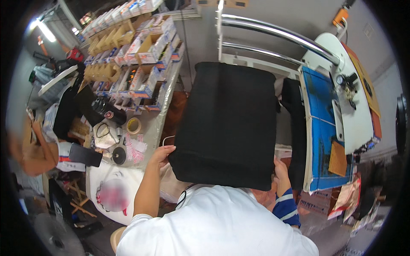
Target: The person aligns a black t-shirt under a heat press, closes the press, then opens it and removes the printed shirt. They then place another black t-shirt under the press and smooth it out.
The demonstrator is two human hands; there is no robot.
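In front of me a black cloth [228,123] lies smooth over a broad, flat, rectangular shape, its near edge hanging close to my white shirt. It looks like a garment drawn over a board, though what lies underneath is hidden. At its near left corner my left hand [160,156] grips the edge, thumb uppermost. My right hand [280,171] grips the near right side, with its fingertips partly hidden by the fabric. More black cloth [294,128] hangs beyond the right side, beside a blue padded panel [320,128].
Chrome bars [277,30] cross behind the cloth to a white machine plate [348,85] with a gauge. Stacked small boxes [149,49], a tape roll [133,125] and a black bottle [109,111] crowd the left table [156,117]. Another person's arm [40,145] is far left.
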